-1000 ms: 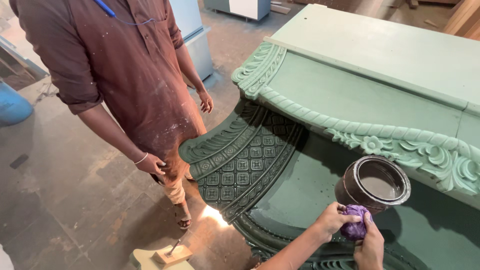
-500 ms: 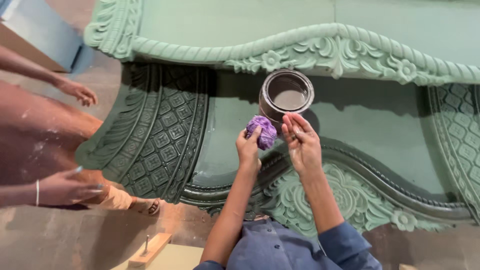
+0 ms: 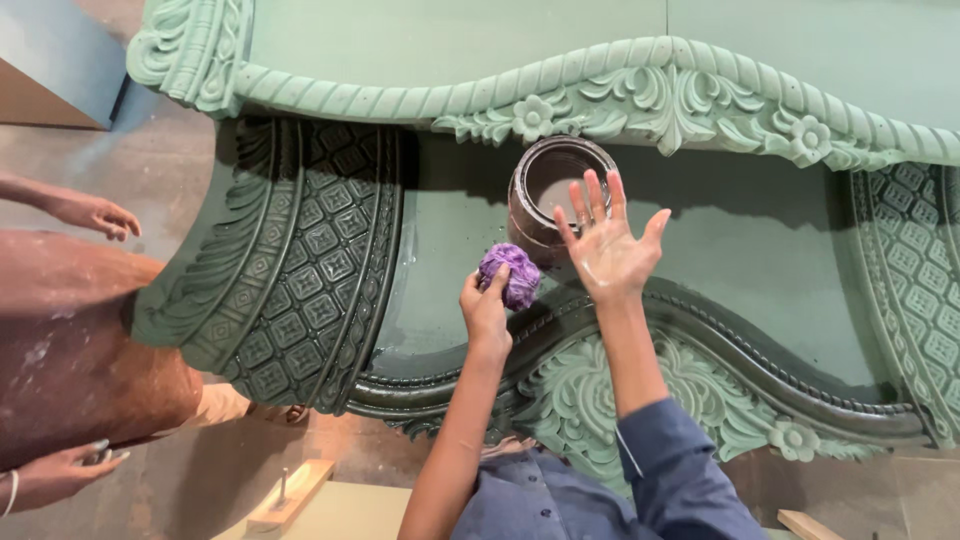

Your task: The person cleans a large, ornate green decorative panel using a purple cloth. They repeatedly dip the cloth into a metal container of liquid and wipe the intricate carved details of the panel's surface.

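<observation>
My left hand (image 3: pixel 486 310) grips a purple wad of cloth (image 3: pixel 512 274) and holds it just above the flat green panel of a carved wooden piece (image 3: pixel 420 260). My right hand (image 3: pixel 607 245) is raised, palm open and fingers spread, holding nothing. Right behind it stands a dark round tin (image 3: pixel 548 190) with brownish liquid inside, resting on the green panel below the carved flower border (image 3: pixel 640 105).
Another person in a brown garment (image 3: pixel 70 350) stands at the left edge, one hand (image 3: pixel 95 215) near the carved side and the other (image 3: pixel 65 470) lower down. A small wooden block with a metal pin (image 3: pixel 290 495) lies on a surface below. Concrete floor shows at the upper left.
The view swung from the side to directly above the panel. My right hand has let go of the purple cloth and lifted open; my left hand keeps hold of the cloth.
</observation>
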